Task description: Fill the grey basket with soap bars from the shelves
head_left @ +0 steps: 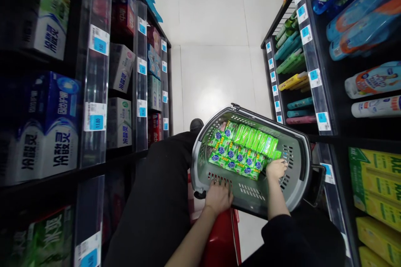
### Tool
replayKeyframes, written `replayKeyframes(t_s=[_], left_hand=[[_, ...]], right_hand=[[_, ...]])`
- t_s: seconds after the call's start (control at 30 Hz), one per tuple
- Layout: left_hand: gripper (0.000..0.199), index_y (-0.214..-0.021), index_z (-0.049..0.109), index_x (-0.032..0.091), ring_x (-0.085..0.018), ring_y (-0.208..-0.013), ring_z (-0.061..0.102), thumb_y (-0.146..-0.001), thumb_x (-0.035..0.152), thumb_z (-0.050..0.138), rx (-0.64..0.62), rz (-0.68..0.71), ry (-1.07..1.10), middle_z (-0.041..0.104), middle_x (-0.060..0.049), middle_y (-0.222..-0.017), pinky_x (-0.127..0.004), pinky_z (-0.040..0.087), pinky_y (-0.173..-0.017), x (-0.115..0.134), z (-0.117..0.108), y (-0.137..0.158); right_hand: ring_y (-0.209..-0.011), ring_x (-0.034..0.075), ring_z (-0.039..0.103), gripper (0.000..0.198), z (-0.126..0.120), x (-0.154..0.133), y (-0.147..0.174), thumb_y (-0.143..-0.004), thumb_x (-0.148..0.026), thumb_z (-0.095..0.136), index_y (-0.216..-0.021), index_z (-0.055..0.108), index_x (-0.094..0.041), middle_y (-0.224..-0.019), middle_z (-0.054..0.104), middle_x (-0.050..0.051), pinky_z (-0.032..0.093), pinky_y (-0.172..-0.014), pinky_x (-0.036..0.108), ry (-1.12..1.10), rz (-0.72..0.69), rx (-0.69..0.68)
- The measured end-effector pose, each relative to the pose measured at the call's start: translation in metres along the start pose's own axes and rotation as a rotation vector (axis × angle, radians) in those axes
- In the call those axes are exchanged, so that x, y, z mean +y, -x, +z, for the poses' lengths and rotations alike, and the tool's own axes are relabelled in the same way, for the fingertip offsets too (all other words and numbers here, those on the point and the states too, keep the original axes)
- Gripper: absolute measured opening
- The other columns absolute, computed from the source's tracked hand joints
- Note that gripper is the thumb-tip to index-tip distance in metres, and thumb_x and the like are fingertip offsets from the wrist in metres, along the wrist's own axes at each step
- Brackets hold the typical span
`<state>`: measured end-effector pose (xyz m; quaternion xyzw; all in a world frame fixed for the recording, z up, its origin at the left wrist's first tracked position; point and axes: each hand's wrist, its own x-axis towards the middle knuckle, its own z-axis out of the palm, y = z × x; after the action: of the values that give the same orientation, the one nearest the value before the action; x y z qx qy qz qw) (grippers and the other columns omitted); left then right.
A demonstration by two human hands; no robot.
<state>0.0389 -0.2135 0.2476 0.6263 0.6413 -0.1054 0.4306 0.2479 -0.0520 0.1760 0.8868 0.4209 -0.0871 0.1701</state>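
Note:
A grey shopping basket (208, 173) with slotted walls and a dark rim sits tilted before me, between my legs. Inside it, rows of small green packs with round blue logos (239, 156) lie side by side, beside a row of plainer bright green packs (255, 138). My left hand (219, 196) is hooked over the near side of the basket, its fingers bent onto the inner wall. Down in the basket at the right end of the packs is my right hand (276, 169), fingers curled together; what they hold, if anything, is hidden.
Shelves flank the aisle: toothpaste boxes (64, 129) on the left, bottles (372, 79) and yellow-green boxes (376, 179) on the right. Under me is a red stool-like object (221, 238). Pale floor tiles (216, 75) stretch ahead, and a dark shoe (196, 124) shows beyond my left knee.

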Motion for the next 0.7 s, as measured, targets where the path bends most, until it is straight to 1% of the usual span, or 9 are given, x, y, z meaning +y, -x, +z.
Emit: replayKeyframes(t_s=[0.13,0.2,0.27,0.33,0.4,0.53,0.63,0.7], left_hand=[[0.040,-0.115,0.066,0.009,-0.037,-0.118,0.055,-0.093,0.035,0.044,0.015,0.007,-0.021,0.064,-0.021,-0.118,-0.053,0.039,-0.105,-0.001,0.001,0.000],[0.040,-0.114,0.066,0.009,-0.037,-0.118,0.055,-0.093,0.035,0.045,0.017,0.006,-0.029,0.065,-0.021,-0.117,-0.052,0.040,-0.105,0.000,0.001,0.000],[0.039,-0.113,0.067,0.008,-0.037,-0.117,0.055,-0.093,0.034,0.044,0.020,0.007,-0.038,0.065,-0.021,-0.116,-0.052,0.040,-0.104,0.000,0.000,0.000],[0.039,-0.111,0.067,0.008,-0.037,-0.115,0.057,-0.093,0.033,0.043,0.024,0.006,-0.046,0.065,-0.021,-0.114,-0.052,0.041,-0.102,0.000,-0.001,0.000],[0.038,-0.109,0.067,0.009,-0.036,-0.111,0.058,-0.093,0.033,0.043,0.027,0.007,-0.051,0.066,-0.021,-0.112,-0.052,0.042,-0.101,0.000,-0.002,0.000],[0.038,-0.108,0.068,0.009,-0.037,-0.112,0.058,-0.094,0.034,0.042,0.041,0.025,-0.048,0.066,-0.021,-0.112,-0.052,0.042,-0.099,0.001,-0.002,-0.001],[0.040,-0.110,0.067,0.008,-0.038,-0.114,0.056,-0.094,0.033,0.042,0.042,0.021,-0.047,0.065,-0.021,-0.113,-0.052,0.042,-0.100,0.002,-0.001,-0.002],[0.039,-0.112,0.067,0.008,-0.037,-0.113,0.057,-0.094,0.032,0.042,0.047,0.003,-0.056,0.065,-0.020,-0.113,-0.051,0.043,-0.100,0.002,-0.002,0.003]], right_hand=[[-0.103,0.041,0.066,0.064,0.016,-0.004,0.000,-0.087,-0.012,0.033,-0.148,0.034,0.005,-0.116,0.058,0.038,0.051,-0.079,0.054,0.047,-0.024,-0.005],[-0.104,0.040,0.066,0.062,0.020,-0.004,0.000,-0.088,-0.012,0.034,-0.148,0.035,0.005,-0.115,0.058,0.038,0.053,-0.079,0.052,0.062,-0.035,0.003],[-0.104,0.038,0.067,0.058,0.019,0.000,-0.001,-0.089,-0.012,0.034,-0.145,0.040,0.004,-0.113,0.059,0.036,0.054,-0.077,0.047,0.071,-0.053,0.002],[-0.100,0.034,0.069,0.051,0.016,0.006,-0.004,-0.090,-0.012,0.036,-0.138,0.049,0.002,-0.110,0.061,0.033,0.055,-0.075,0.043,0.077,-0.079,-0.017],[-0.096,0.032,0.070,0.045,0.010,0.011,-0.007,-0.091,-0.013,0.038,-0.131,0.055,-0.001,-0.107,0.063,0.030,0.055,-0.075,0.042,0.084,-0.101,-0.047],[-0.094,0.030,0.070,0.037,-0.006,0.013,-0.009,-0.092,-0.016,0.042,-0.124,0.059,-0.005,-0.105,0.065,0.027,0.053,-0.074,0.042,0.089,-0.123,-0.127],[-0.092,0.031,0.069,0.032,-0.028,0.015,0.000,-0.093,-0.020,0.043,-0.113,0.065,-0.008,-0.102,0.067,0.025,0.052,-0.074,0.045,0.069,-0.154,-0.218],[-0.090,0.032,0.069,0.030,-0.051,0.023,0.019,-0.093,-0.028,0.047,-0.106,0.067,-0.011,-0.099,0.070,0.023,0.051,-0.076,0.048,0.027,-0.221,-0.280]])
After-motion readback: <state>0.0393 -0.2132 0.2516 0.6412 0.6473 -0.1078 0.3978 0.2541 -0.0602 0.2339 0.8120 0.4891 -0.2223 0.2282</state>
